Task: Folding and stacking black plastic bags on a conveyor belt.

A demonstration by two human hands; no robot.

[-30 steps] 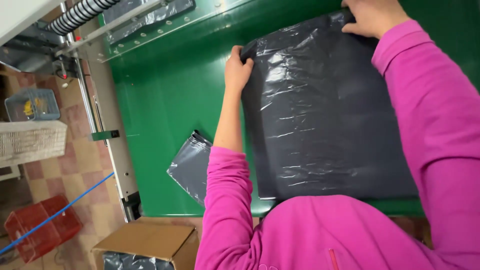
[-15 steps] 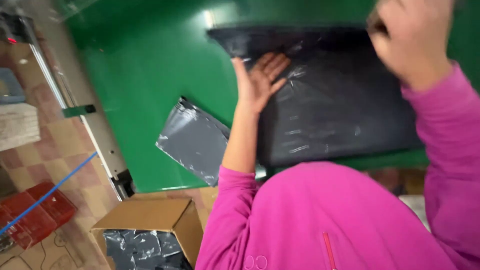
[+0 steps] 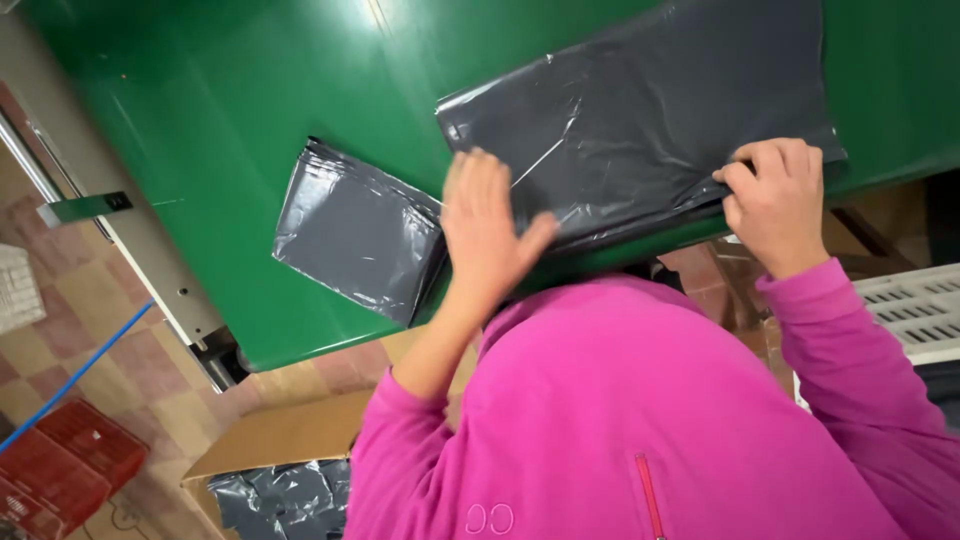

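Note:
A large dark grey plastic mailer bag (image 3: 650, 120) lies flat on the green table (image 3: 220, 90). My left hand (image 3: 488, 225) rests flat with spread fingers on its near left corner. My right hand (image 3: 775, 195) pinches the bag's near right edge at the table's front. A smaller dark grey bag (image 3: 358, 232) lies on the table just left of my left hand, apart from it. My pink sleeves and torso fill the lower part of the view.
An open cardboard box (image 3: 270, 470) holding more dark bags stands on the floor below the table's edge. A red crate (image 3: 60, 470) sits at the lower left. A white slotted crate (image 3: 915, 315) is at the right. A metal rail (image 3: 90, 210) borders the table's left side.
Both hands have come from the bag's far end to its near edge. The right hand has taken hold of the near right edge. The camera has tilted down toward the table's front.

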